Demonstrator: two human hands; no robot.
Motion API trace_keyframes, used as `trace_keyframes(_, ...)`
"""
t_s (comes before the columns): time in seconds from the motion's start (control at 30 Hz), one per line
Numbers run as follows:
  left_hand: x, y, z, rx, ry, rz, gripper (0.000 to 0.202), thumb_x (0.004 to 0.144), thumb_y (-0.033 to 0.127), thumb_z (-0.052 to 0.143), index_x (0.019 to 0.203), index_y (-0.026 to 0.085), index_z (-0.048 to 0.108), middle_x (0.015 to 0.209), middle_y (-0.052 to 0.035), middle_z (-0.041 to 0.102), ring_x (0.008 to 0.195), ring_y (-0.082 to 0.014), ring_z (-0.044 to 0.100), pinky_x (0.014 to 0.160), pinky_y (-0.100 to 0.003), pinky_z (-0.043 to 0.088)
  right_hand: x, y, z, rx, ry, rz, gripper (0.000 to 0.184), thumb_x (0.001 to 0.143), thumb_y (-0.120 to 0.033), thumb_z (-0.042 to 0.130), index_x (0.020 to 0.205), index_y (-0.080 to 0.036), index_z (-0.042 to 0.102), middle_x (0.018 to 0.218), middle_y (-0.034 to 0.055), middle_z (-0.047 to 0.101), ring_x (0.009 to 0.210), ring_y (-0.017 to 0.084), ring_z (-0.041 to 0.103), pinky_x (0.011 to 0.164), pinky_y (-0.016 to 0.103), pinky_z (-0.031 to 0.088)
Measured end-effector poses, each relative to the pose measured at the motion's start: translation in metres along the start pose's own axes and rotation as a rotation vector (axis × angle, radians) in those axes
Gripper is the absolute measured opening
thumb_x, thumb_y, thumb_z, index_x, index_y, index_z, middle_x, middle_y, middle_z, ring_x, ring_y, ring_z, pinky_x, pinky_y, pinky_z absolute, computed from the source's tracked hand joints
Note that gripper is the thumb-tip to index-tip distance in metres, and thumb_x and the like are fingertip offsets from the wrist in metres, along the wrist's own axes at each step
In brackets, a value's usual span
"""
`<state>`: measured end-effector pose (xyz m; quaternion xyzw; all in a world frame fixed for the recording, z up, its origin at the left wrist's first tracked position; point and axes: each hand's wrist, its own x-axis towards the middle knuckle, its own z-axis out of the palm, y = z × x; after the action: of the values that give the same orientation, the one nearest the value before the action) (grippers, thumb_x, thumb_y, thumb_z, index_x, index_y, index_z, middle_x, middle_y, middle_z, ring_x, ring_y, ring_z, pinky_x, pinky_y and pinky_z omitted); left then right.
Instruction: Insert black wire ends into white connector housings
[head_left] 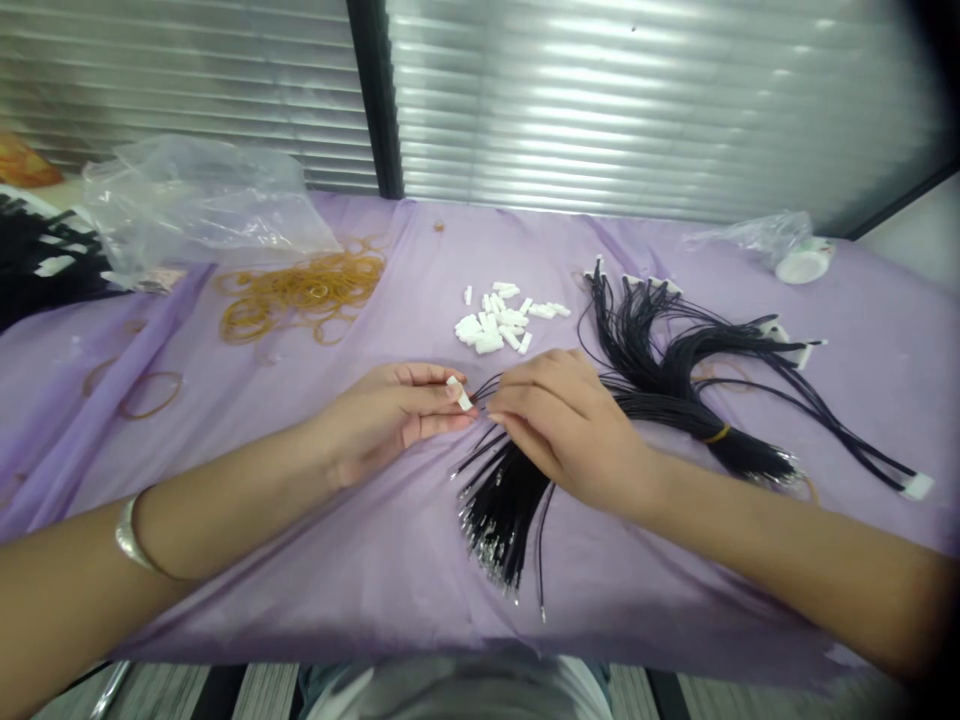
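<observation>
Between the fingertips of my left hand [397,410] is a small white plastic connector [460,393]. Thin black wires [487,386] run from beside it toward my right hand [570,420], whose fingers are pinched close by; the fingers cover part of the wires. Below the right hand a bundle of black wires [510,490] fans out, with bare metal terminals at the ends. Just beyond both hands lies a loose pile of white connectors [491,320].
Black wire bundles with white connectors [675,360] lie to the right, one tied with a yellow band [718,434]. Rubber bands [307,290] and a clear plastic bag [202,200] are at back left. A tape roll [804,262] stands at back right. Purple cloth [300,560] covers the table.
</observation>
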<state>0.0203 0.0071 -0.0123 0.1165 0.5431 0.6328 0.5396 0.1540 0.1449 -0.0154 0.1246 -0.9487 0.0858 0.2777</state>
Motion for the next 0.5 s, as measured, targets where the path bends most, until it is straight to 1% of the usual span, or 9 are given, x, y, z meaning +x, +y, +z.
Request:
trace_keyframes(0.07,0.001,0.002,-0.001,-0.060,0.014,-0.019,0.012,0.073,0.000,0.058,0.081,0.008,0.063,0.076,-0.0049,0.064,0.073,-0.0113,0.064,0.073,-0.019,0.053,-0.002,0.000,-0.001,-0.048,-0.060,-0.033,0.014,0.085,-0.015,0.048,0.095,-0.012,0.058,0.095,0.0064,0.059,0.085,0.017,0.047,0.075,0.032,0.037)
trace_keyframes(0.1,0.002,0.002,-0.002,-0.075,0.016,-0.028,0.013,0.073,-0.001,0.057,0.080,0.008,0.063,0.076,-0.0050,0.064,0.072,-0.0116,0.064,0.072,-0.019,0.054,-0.002,0.000,0.000,-0.078,-0.106,-0.022,0.015,0.085,-0.015,0.048,0.096,-0.012,0.059,0.095,0.0061,0.059,0.085,0.017,0.047,0.076,0.032,0.037)
trace_keyframes(0.17,0.002,0.003,-0.002,-0.076,0.013,-0.038,0.014,0.073,-0.002,0.057,0.081,0.007,0.064,0.076,-0.0056,0.064,0.073,-0.0123,0.064,0.071,-0.018,0.054,-0.003,0.002,0.004,-0.128,-0.183,0.042,0.018,0.086,-0.018,0.047,0.098,-0.014,0.060,0.092,0.0059,0.058,0.084,0.018,0.045,0.077,0.032,0.037)
trace_keyframes(0.23,0.002,0.003,-0.002,-0.065,0.023,-0.043,0.014,0.073,-0.001,0.058,0.083,0.007,0.064,0.077,-0.0061,0.065,0.074,-0.0127,0.065,0.070,-0.018,0.054,0.000,0.006,0.008,-0.125,-0.225,0.117,0.019,0.087,-0.022,0.047,0.095,-0.015,0.062,0.087,0.0063,0.056,0.083,0.018,0.044,0.078,0.033,0.037)
trace_keyframes(0.3,0.002,0.003,-0.001,-0.053,0.034,-0.046,0.015,0.073,-0.001,0.059,0.084,0.008,0.065,0.078,-0.0064,0.066,0.075,-0.0133,0.065,0.071,-0.018,0.054,0.004,0.009,0.011,-0.035,-0.268,0.175,0.018,0.087,-0.023,0.047,0.090,-0.015,0.063,0.084,0.0063,0.053,0.082,0.017,0.044,0.078,0.032,0.037)
trace_keyframes(0.43,0.002,0.003,0.000,-0.036,0.026,-0.026,0.014,0.073,0.000,0.060,0.082,0.009,0.066,0.077,-0.0050,0.066,0.076,-0.0142,0.065,0.072,-0.019,0.054,0.010,0.013,0.006,0.235,-0.424,0.280,0.011,0.081,-0.012,0.051,0.082,-0.016,0.061,0.085,0.0051,0.050,0.086,0.015,0.045,0.081,0.030,0.037)
trace_keyframes(0.5,0.003,0.002,-0.001,-0.030,0.023,-0.018,0.013,0.072,0.001,0.061,0.081,0.009,0.066,0.075,-0.0042,0.066,0.074,-0.0132,0.065,0.071,-0.018,0.054,0.009,0.012,0.000,0.274,-0.492,0.295,0.011,0.081,-0.010,0.049,0.082,-0.015,0.059,0.088,0.0056,0.049,0.088,0.016,0.044,0.085,0.032,0.035)
